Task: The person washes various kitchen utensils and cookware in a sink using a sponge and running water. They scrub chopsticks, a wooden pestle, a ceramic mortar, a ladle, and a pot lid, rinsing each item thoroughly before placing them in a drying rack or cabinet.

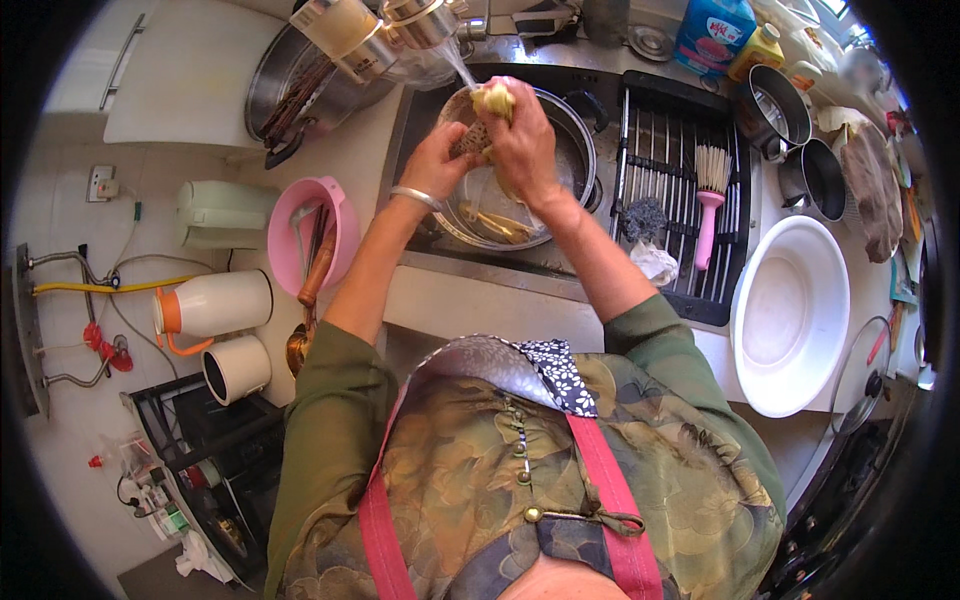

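Over a wide steel pot (pixel 591 176) in the sink, my left hand (pixel 436 161) grips a brown speckled dish (pixel 471 139), its shape partly covered by my hands. My right hand (pixel 525 146) is closed around a crumpled yellow piece (pixel 495 103), maybe a sponge or cloth, held near the dish. Water (pixel 457 64) runs from the tap fitting (pixel 420 21) onto my right hand and the yellow piece. Inside the pot, yellowish pieces (pixel 504 226) lie low down; I cannot tell what they are.
Right of the pot, a drying rack (pixel 628 142) carries a pink-handled brush (pixel 709 217), a dark scourer (pixel 643 217) and a crumpled white cloth (pixel 655 262). A white basin (pixel 784 315) stands beyond. To the left are a pink bucket (pixel 281 240) holding utensils and a white jug (pixel 225 303).
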A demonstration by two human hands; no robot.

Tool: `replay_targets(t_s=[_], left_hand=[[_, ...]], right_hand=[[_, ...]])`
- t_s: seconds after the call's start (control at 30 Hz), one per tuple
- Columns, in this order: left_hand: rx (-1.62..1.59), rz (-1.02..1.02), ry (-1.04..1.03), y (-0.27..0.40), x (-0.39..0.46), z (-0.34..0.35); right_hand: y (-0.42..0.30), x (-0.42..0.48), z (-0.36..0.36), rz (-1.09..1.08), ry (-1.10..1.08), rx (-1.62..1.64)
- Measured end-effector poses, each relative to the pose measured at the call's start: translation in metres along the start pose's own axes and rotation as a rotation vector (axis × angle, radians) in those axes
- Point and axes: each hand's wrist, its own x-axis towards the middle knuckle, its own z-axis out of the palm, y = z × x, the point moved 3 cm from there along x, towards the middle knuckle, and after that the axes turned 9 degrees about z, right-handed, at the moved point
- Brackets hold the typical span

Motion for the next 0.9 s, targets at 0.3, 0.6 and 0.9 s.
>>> replay_targets(t_s=[0.3, 0.6, 0.9], left_hand=[[-0.381, -0.006, -0.277, 0.030, -0.015, -0.006], [-0.710, 0.036, 0.078, 0.037, -0.002, 0.009], [0.844, 0.226, 0.162, 0.017, 0.004, 0.022]], right_hand=[[0.057, 0.051, 0.002, 1.060, -0.913, 0.589], [0.070, -0.039, 0.028, 0.992, -0.610, 1.281], [0.067, -0.063, 0.052, 1.272, -0.152, 1.603]])
